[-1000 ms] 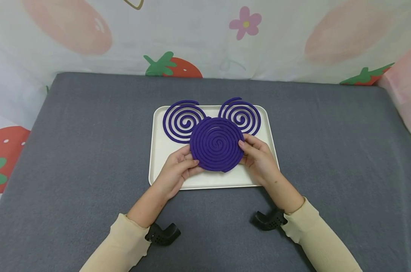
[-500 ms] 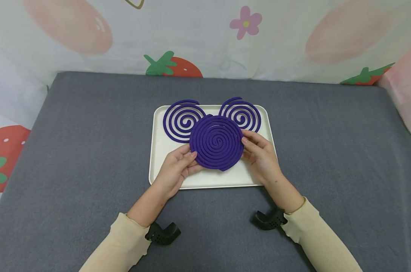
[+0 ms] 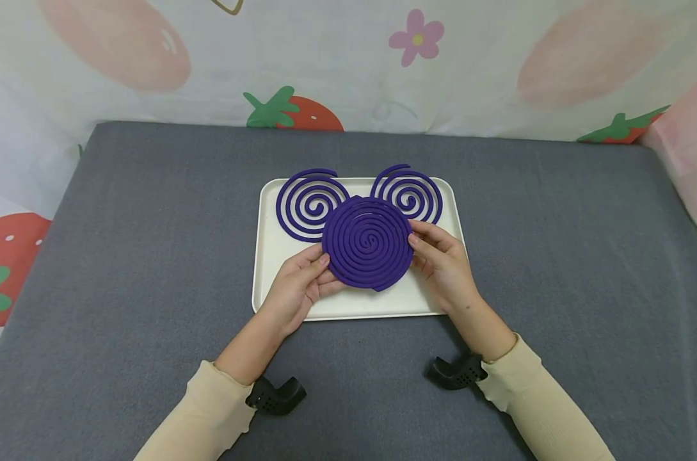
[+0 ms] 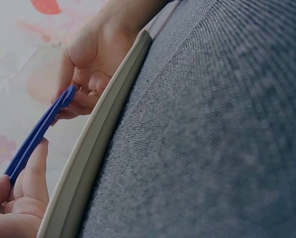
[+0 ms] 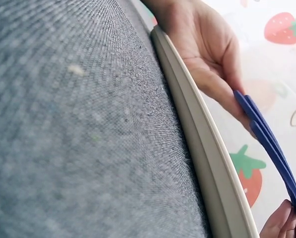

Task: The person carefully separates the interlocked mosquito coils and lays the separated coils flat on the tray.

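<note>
Between both hands, a tightly wound purple mosquito coil (image 3: 368, 243) is held by its edges, face toward the head camera. My left hand (image 3: 293, 285) pinches its lower left rim, thumb in front and fingers behind. On the opposite edge my right hand (image 3: 443, 262) pinches it the same way. Both wrist views show the coil (image 4: 38, 131) edge-on and raised above the tray rim, with more than one layer along its edge (image 5: 269, 144). Two looser purple spirals, a left one (image 3: 318, 209) and a right one (image 3: 408, 203), lie behind it, partly covered by it.
A white rectangular tray (image 3: 270, 269) lies under the hands and the spirals, on a grey cloth-covered table (image 3: 152, 256). The loose spirals overhang its far edge. Behind the table hangs a curtain (image 3: 360, 64) printed with strawberries and flowers. Black wrist cameras (image 3: 276, 397) sit at the sleeves.
The held coil has tilted slightly and shifted a little upward from a second ago. Both thumbs have moved nearer its outer rim. The two loose spirals and the tray stay where they were.
</note>
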A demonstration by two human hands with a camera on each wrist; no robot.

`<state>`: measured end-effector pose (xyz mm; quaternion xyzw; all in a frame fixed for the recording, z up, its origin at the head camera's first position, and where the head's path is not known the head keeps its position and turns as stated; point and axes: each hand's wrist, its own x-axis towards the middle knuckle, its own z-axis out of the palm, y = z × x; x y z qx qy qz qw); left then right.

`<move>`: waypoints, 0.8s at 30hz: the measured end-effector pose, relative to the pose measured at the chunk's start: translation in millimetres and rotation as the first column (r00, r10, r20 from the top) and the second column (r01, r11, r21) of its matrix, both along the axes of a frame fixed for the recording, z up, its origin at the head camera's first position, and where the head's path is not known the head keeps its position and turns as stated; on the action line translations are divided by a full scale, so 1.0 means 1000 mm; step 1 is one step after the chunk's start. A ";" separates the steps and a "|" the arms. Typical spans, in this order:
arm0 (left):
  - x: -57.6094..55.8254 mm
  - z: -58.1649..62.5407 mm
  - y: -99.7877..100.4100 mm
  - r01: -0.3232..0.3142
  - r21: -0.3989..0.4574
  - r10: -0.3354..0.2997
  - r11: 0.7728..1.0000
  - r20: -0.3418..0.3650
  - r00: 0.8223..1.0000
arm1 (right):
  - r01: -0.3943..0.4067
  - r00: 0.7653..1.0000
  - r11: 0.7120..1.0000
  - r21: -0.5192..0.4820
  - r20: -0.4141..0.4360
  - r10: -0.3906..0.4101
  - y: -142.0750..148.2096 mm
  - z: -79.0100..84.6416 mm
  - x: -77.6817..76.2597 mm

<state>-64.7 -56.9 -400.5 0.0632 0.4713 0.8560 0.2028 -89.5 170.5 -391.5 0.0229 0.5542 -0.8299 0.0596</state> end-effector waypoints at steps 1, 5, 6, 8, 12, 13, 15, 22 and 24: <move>0.000 0.000 0.000 0.001 0.000 -0.001 1.000 0.001 1.000 | 0.000 1.000 1.000 -0.001 -0.001 0.000 0.000 0.000 0.000; 0.000 0.000 0.000 -0.001 -0.004 0.001 1.000 0.000 1.000 | 0.006 1.000 1.000 0.003 -0.008 -0.006 -0.001 0.000 0.000; 0.000 0.000 0.000 -0.002 -0.003 0.002 1.000 0.002 1.000 | 0.007 1.000 1.000 0.006 -0.010 -0.007 -0.001 0.000 0.000; -0.001 0.000 0.000 -0.004 -0.003 0.004 1.000 0.002 1.000 | 0.006 1.000 1.000 0.012 -0.016 -0.006 -0.001 0.000 0.001; 0.000 0.001 0.000 -0.008 0.003 0.008 1.000 0.016 1.000 | 0.005 1.000 1.000 0.024 -0.030 -0.004 0.000 -0.001 0.001; 0.000 0.001 0.000 -0.008 0.004 0.008 1.000 0.019 1.000 | 0.006 0.999 1.000 0.027 -0.033 -0.005 0.000 -0.001 0.001; 0.000 0.001 0.000 -0.009 0.008 0.009 1.000 0.028 1.000 | 0.010 0.999 1.000 0.030 -0.036 -0.009 0.000 -0.001 0.001; -0.001 0.000 0.000 -0.004 -0.006 0.004 1.000 0.033 0.999 | 0.032 0.999 0.999 0.038 -0.037 -0.030 0.000 -0.003 0.000; -0.001 0.000 0.000 -0.008 -0.009 0.008 1.000 0.036 0.999 | 0.038 0.999 0.999 0.039 -0.034 -0.036 0.000 -0.003 0.000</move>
